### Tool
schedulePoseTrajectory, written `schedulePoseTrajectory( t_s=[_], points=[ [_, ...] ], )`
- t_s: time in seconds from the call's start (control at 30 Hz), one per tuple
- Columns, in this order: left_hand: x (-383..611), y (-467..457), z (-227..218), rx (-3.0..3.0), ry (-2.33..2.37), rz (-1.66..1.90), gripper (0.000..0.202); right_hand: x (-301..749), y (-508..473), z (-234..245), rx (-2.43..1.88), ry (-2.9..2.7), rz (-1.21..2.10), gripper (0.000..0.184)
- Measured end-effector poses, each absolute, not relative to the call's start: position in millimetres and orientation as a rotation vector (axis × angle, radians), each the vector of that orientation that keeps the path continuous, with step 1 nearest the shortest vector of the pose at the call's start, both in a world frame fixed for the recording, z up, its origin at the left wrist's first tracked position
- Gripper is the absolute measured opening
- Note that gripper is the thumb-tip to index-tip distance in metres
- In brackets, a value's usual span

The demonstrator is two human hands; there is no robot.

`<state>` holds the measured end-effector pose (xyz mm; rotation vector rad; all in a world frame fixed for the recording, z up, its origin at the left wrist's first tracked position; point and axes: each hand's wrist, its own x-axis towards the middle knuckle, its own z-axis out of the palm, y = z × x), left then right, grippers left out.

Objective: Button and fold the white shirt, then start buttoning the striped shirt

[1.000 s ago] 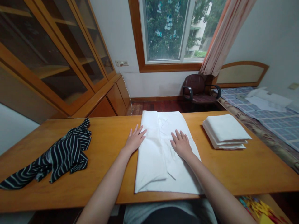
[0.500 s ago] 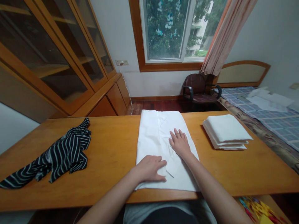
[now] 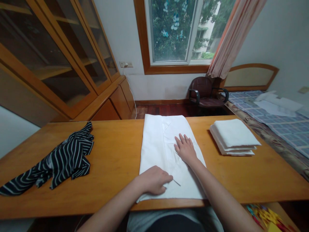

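A white garment [image 3: 156,141], folded into a long strip, lies on the wooden table [image 3: 113,151] in front of me. My left hand [image 3: 154,180] rests near the garment's near edge with its fingers curled and pinching the cloth. My right hand [image 3: 185,149] lies flat on the middle of the garment, fingers stretched out and slightly apart.
A crumpled black-and-white striped garment [image 3: 58,161] lies at the table's left. A stack of folded white cloths [image 3: 233,137] sits at the right. Beyond the table stand a dark chair [image 3: 205,91], a glass-fronted cabinet [image 3: 48,61] and a bed [image 3: 277,119].
My left hand has moved from the garment's upper left edge down to its near edge, and its fingers have curled onto the cloth. The right hand has stayed in place.
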<state>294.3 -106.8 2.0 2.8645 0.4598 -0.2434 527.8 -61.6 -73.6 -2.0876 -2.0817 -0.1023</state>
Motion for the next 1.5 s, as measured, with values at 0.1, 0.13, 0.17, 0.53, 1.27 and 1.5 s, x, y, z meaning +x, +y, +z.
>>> schedulePoseTrajectory(
  t_s=[0.1, 0.13, 0.17, 0.53, 1.27, 1.5],
  points=[
    [295.2, -108.1, 2.2, 2.848, 0.448, -0.257, 0.017, 527.3, -62.3, -73.1, -2.091, -2.087, -0.104, 0.051],
    [295.3, -108.0, 2.7, 2.833, 0.447, -0.255, 0.017, 527.2, -62.6, -72.6, -2.095, -2.091, -0.101, 0.051],
    [295.1, -107.3, 3.4, 2.810, 0.440, -0.245, 0.018, 527.1, -62.8, -72.0, -2.100, -2.095, -0.097, 0.051],
    [291.1, -27.2, -30.3, 2.836, 1.142, 0.341, 0.046, 526.8, -64.6, -71.4, -2.099, -2.113, -0.108, 0.052],
    [274.8, -0.3, -61.4, 2.839, 1.375, 0.274, 0.052, 584.1, -79.9, -74.0, -1.997, -2.137, 0.140, 0.054],
    [268.4, -7.3, -59.3, 2.881, 1.309, 0.188, 0.054, 586.2, -83.1, -76.3, -1.948, -2.174, 0.052, 0.054]
  ],
)
